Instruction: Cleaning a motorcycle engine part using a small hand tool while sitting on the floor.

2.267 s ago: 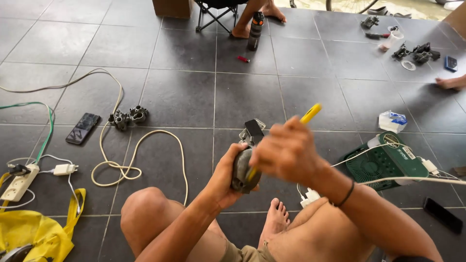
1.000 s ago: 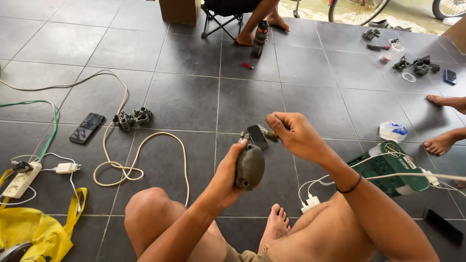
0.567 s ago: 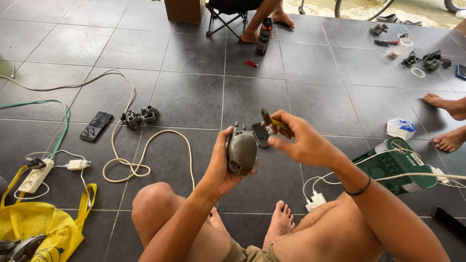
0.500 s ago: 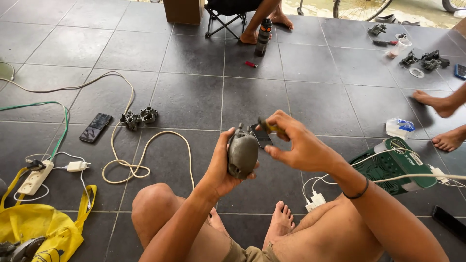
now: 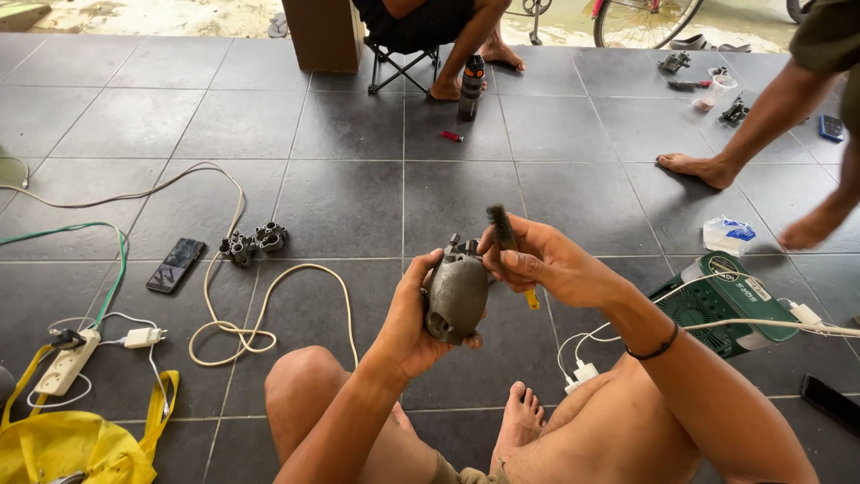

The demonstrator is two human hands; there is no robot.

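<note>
I sit on a grey tiled floor. My left hand (image 5: 410,318) grips a grey, dirty metal engine part (image 5: 457,291) from below and holds it upright above my knees. My right hand (image 5: 542,263) holds a small brush (image 5: 503,231) with a dark bristle head and a yellow handle end that sticks out under the palm. The bristle head rests by the top right of the metal part.
Another metal part (image 5: 253,243), a black phone (image 5: 176,264), a cream cable (image 5: 242,309), a power strip (image 5: 64,362) and a yellow bag (image 5: 81,444) lie left. A green fan box (image 5: 717,300) lies right. One person sits on a stool (image 5: 399,63); another's leg (image 5: 726,143) steps in at right.
I have raised the metal part and turned it in my left hand. My right hand flipped the brush so the bristles point up at the part. Another person's leg has stepped in at right.
</note>
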